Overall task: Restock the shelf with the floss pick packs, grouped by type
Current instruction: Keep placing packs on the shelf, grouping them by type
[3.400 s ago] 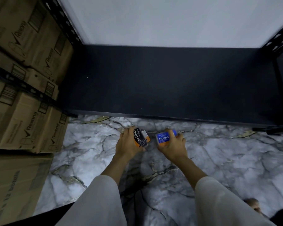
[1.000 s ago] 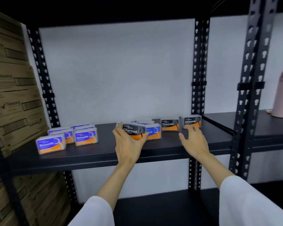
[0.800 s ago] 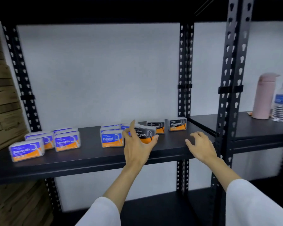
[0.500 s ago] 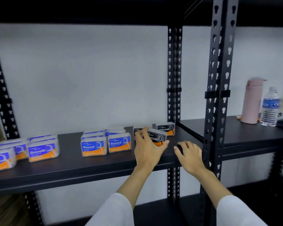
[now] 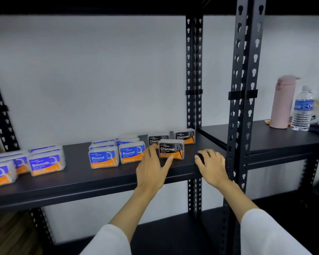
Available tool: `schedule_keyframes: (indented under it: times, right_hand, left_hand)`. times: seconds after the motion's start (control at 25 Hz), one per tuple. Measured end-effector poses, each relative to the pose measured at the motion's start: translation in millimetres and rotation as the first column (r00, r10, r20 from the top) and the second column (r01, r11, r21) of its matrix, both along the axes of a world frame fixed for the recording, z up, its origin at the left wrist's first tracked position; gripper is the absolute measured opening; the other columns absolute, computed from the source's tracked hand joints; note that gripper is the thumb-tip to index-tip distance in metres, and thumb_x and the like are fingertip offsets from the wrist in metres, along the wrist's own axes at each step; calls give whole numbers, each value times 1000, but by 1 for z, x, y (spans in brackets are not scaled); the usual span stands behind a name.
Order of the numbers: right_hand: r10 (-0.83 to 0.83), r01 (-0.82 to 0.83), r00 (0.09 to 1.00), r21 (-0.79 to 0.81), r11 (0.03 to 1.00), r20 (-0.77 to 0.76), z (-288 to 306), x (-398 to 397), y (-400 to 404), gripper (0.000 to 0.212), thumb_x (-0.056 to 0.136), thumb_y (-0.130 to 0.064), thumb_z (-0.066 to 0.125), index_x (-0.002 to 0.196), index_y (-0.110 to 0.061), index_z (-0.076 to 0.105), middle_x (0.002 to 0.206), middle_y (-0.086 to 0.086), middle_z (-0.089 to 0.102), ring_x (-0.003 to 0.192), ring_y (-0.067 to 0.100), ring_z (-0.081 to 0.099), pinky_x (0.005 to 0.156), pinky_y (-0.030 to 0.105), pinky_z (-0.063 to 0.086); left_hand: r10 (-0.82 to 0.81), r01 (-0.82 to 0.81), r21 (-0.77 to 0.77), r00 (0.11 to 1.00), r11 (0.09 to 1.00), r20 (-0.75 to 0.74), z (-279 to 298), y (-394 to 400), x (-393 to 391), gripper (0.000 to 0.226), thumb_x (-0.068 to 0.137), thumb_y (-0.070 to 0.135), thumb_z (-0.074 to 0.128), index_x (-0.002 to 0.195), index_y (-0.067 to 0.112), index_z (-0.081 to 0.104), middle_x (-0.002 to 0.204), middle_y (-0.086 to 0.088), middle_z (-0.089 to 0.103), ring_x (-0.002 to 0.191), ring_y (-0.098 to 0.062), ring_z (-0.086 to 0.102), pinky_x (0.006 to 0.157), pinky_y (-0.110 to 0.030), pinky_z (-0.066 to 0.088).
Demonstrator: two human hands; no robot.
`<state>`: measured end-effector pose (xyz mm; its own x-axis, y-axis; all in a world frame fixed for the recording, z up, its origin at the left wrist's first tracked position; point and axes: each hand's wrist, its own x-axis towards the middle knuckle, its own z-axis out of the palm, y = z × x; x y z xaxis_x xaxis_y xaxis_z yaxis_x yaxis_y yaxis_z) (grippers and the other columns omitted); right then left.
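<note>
Black-orange Charcoal pack (image 5: 171,151), blue-orange Round packs (image 5: 116,155), black shelf (image 5: 81,179).

Black shelf (image 5: 99,179) bearing floss packs (image 5: 103,157)

Two bare forearms come up from the bottom of the frame, each out of a loose white sleeve. The left sleeve (image 5: 107,240) ends in a soft rounded cuff at lower centre, well short of the wrist; the right sleeve (image 5: 269,234) fills the lower right corner, wider and plain. The left hand (image 5: 152,172) and right hand (image 5: 213,169) are ungloved, and no ring, watch or bracelet shows on either.
</note>
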<state>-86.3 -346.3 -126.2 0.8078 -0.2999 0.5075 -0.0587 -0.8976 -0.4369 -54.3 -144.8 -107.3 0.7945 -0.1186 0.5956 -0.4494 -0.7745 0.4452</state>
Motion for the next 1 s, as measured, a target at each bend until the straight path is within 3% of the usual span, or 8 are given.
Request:
schedule_keyframes:
  times: [0.12, 0.28, 0.4, 0.52, 0.64, 0.76, 0.84, 1.0]
  right_hand:
    - [-2, 2, 1000, 12, 1000, -2, 0, -2, 3, 40, 99, -38, 39, 130, -18, 52, 136, 3, 48, 130, 23, 35, 112, 37, 16]
    - [-8, 6, 1000, 125, 992, 15, 6, -3, 8, 32, 97, -31, 45, 125, -20, 55, 131, 3, 54, 127, 24, 39, 111, 39, 16]
    - [25, -44, 997, 253, 966, 77, 16, 1, 22, 30, 97, -24, 46, 126, -18, 53, 129, 5, 55, 125, 24, 42, 109, 40, 23]
    - [101, -177, 968, 336, 925, 232, 28, 8, 51, 32, 97, -23, 49, 128, -17, 50, 132, 6, 48, 127, 22, 37, 105, 37, 33]
    - [182, -229, 930, 116, 966, 319, 35, 16, 71, 40, 92, -23, 58, 131, -19, 50, 134, 3, 47, 128, 19, 36, 106, 38, 33]
    - [256, -224, 943, -166, 961, 213, 31, 26, 63, 47, 87, -16, 65, 132, -22, 51, 135, 1, 49, 128, 18, 38, 107, 36, 33]
    - [215, -175, 956, -200, 964, 198, 29, 31, 48, 52, 85, -5, 64, 132, -21, 51, 135, 2, 49, 129, 20, 37, 108, 34, 32]
    - [145, -132, 973, -80, 988, 182, 35, 43, 21, 57, 80, 12, 57, 128, -17, 53, 133, 5, 49, 129, 22, 35, 108, 31, 30]
  left_hand:
    - [-40, 3, 254, 990, 967, 138, -12, 37, -1, 54, 94, 60, 34, 132, 23, 48, 135, 5, 50, 121, -13, 50, 97, -30, 44]
    - [-60, -37, 500, 982, 865, 176, -23, 51, 1, 71, 92, 65, 15, 138, 23, 48, 141, 2, 53, 130, -16, 48, 109, -34, 35]
    - [-34, -35, 507, 991, 861, 127, -22, 47, 3, 64, 95, 63, 21, 144, 26, 39, 149, 4, 43, 138, -15, 38, 114, -34, 27]
    - [-21, -47, 495, 991, 868, 132, -21, 48, 3, 62, 96, 63, 22, 145, 28, 38, 150, 5, 41, 139, -14, 36, 114, -33, 26]
    - [-16, -54, 487, 990, 872, 138, -23, 47, 2, 63, 95, 63, 23, 144, 27, 39, 149, 5, 43, 138, -14, 38, 114, -33, 28]
    - [-11, -53, 479, 991, 876, 131, -24, 46, 4, 63, 95, 64, 25, 143, 27, 41, 148, 4, 44, 137, -14, 39, 112, -33, 30]
    - [-5, -61, 469, 990, 881, 137, -26, 46, 5, 62, 94, 64, 27, 142, 28, 44, 146, 5, 47, 136, -14, 41, 111, -32, 31]
    - [-9, -63, 441, 987, 895, 158, -27, 44, 6, 60, 93, 63, 32, 138, 27, 49, 143, 5, 51, 133, -15, 45, 109, -32, 33]
